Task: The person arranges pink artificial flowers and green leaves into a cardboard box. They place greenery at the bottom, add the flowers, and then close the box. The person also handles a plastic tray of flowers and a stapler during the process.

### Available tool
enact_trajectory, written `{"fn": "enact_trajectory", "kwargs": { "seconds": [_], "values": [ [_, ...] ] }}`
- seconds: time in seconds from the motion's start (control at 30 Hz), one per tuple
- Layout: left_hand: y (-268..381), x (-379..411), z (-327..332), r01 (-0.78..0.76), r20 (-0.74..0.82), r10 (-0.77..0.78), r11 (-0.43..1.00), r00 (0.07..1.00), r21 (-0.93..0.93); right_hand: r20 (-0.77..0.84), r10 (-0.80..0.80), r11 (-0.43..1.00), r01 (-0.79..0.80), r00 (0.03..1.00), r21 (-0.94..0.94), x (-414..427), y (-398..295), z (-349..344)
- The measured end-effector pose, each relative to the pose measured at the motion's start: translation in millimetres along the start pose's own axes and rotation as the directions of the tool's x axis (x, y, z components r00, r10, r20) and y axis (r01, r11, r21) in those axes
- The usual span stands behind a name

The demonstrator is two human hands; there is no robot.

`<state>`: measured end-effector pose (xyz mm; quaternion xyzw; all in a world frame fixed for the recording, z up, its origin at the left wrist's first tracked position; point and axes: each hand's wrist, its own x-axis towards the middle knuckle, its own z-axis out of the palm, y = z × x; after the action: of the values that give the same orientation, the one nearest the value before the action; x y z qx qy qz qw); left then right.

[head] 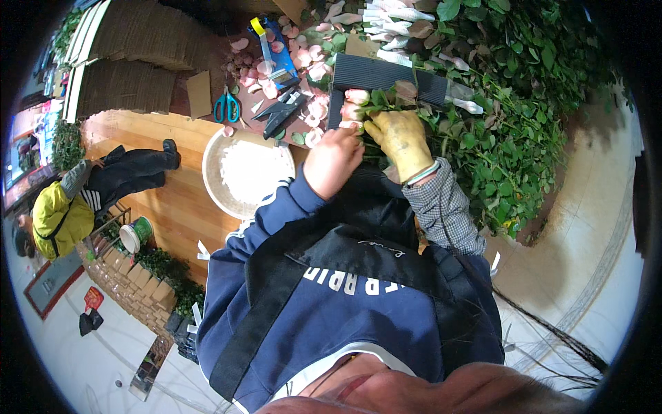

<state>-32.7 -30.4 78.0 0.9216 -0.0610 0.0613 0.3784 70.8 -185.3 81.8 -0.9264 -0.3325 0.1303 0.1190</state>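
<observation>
Pink-and-white roses (352, 111) lie in a short row, blooms to the left, against a black ridged board (389, 72). Over their stems curls my right hand (401, 142), in a stained yellow glove, closed on the rose stems just behind the blooms. My left hand (335, 161), bare and slightly blurred, has its fingertips at the nearest bloom. Whether it grips a petal or only touches cannot be made out. Leafy stems (465, 139) run off to the right from under the glove.
A white round basket (208, 164) with white pieces stands at left. Nearby lie a black stapler (282, 113), teal-handled scissors (226, 107), a tape dispenser (279, 52) and loose petals (313, 57). Stacked cardboard (129, 83), white-sleeved blooms (395, 26) and a person (64, 217) are farther off.
</observation>
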Motion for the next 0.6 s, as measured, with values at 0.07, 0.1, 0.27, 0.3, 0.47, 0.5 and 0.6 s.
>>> {"fn": "enact_trajectory", "kwargs": {
  "seconds": [0.07, 0.1, 0.27, 0.3, 0.47, 0.5, 0.6],
  "values": [
    [-16.1, 5.5, -7.0, 0.216, -0.077, -0.234, 0.957, 0.969, -0.196, -0.021, 0.009, 0.999, -0.008, 1.000, 0.032, -1.1, 2.3, 9.6],
    [-24.0, 10.0, -7.1, 0.333, -0.126, -0.364, 0.919, 0.923, -0.212, 0.015, 0.043, 0.999, -0.043, 0.999, 0.017, -1.5, 2.9, 12.3],
    [-52.9, 30.4, 27.7, 0.220, -0.223, -0.277, 0.943, 0.935, -0.251, -0.161, -0.091, 0.995, 0.094, 0.983, 0.012, -13.5, -3.5, -3.3],
    [-54.7, 28.6, 36.2, 0.442, 0.079, -0.488, 0.697, 0.870, -0.565, -0.114, -0.072, 0.997, 0.075, 0.991, 0.025, -15.2, -6.0, -10.1],
    [-58.9, 23.5, 52.6, 0.274, -0.277, -0.326, 0.939, 0.904, -0.210, -0.331, -0.048, 0.931, 0.162, 0.942, 0.326, -12.9, -11.8, -25.8],
    [-61.3, 24.5, 52.8, 0.323, -0.221, -0.352, 0.934, 0.910, -0.154, -0.322, -0.043, 0.934, 0.153, 0.946, 0.323, -8.6, -10.3, -20.5],
    [-63.5, 24.3, 51.3, 0.319, -0.199, -0.357, 0.926, 0.913, -0.201, -0.289, -0.024, 0.939, 0.120, 0.957, 0.323, 2.0, -5.9, 0.6]
  ]
}}
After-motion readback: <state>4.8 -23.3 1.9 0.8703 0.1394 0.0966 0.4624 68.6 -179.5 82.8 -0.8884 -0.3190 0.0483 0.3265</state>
